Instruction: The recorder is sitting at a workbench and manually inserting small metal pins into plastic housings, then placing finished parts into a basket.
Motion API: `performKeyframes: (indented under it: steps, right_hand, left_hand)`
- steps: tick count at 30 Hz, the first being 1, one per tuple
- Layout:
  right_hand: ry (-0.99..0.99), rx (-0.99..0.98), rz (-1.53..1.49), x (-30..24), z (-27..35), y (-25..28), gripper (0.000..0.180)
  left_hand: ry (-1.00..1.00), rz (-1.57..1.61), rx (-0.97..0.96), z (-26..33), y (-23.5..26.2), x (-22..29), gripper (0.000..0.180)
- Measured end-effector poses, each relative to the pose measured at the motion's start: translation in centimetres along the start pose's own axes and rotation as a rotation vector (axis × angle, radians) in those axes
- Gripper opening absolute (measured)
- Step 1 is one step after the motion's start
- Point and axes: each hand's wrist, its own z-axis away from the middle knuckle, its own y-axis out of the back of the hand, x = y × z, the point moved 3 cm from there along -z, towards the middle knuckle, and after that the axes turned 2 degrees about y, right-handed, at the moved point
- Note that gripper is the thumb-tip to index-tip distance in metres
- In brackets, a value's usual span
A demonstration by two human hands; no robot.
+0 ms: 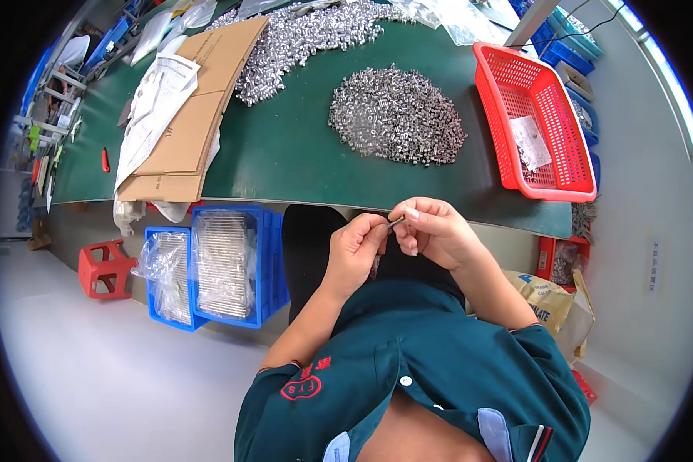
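Just off the near edge of the green table (285,173), my two hands meet in front of my body. A small thin metal piece (396,222) is pinched between them; its exact kind is too small to make out. My left hand (357,248) closes thumb and fingertips on its left end. On its right end are the thumb and forefinger of my right hand (436,231), the other fingers curled. Beyond my hands lies a mound of small silvery metal sleeves (396,115). A larger pile of shiny metal pieces (308,42) spreads further back.
At the right stands a red perforated basket (543,127) with a paper slip and small parts inside. Flattened cardboard (185,138) with papers covers the table's left. Blue crates (266,266) of bagged metal rods and a red stool (106,269) stand at floor level.
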Motion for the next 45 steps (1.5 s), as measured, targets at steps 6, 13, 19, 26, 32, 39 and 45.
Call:
performKeyframes:
  steps: [6, 13, 19, 26, 32, 39, 45]
  right_hand:
    - [-0.062, -0.029, -0.103, 0.3, -0.3, 0.2, 0.014]
    - [0.188, 0.215, 0.512, -1.4, -0.2, 0.4, 0.017]
    - [0.677, 0.568, 1.545, -4.7, -1.3, 1.9, 0.019]
    - [0.74, 0.643, 1.774, -4.1, -2.3, 2.2, 0.017]
    - [0.685, 0.612, 1.742, -4.0, -2.3, 2.4, 0.016]
    - [0.801, 0.51, 1.828, -3.8, -2.5, 2.4, 0.012]
    - [0.683, 0.398, 1.622, -3.8, -1.9, 1.1, 0.008]
  left_hand:
    - [-0.026, -0.045, -0.006, 0.1, 0.1, -0.3, 0.011]
    - [0.112, 0.162, -0.051, -0.1, 0.0, 0.2, 0.015]
    - [0.13, 0.195, -0.039, 0.0, 0.4, -0.6, 0.017]
    - [0.138, 0.182, -0.022, 0.2, 0.7, -1.0, 0.017]
    - [0.128, 0.151, -0.019, 0.1, 0.8, -1.2, 0.016]
    - [0.116, 0.151, -0.004, 0.0, 1.0, -1.6, 0.016]
    - [0.146, 0.158, 0.029, -0.3, 1.3, -1.5, 0.015]
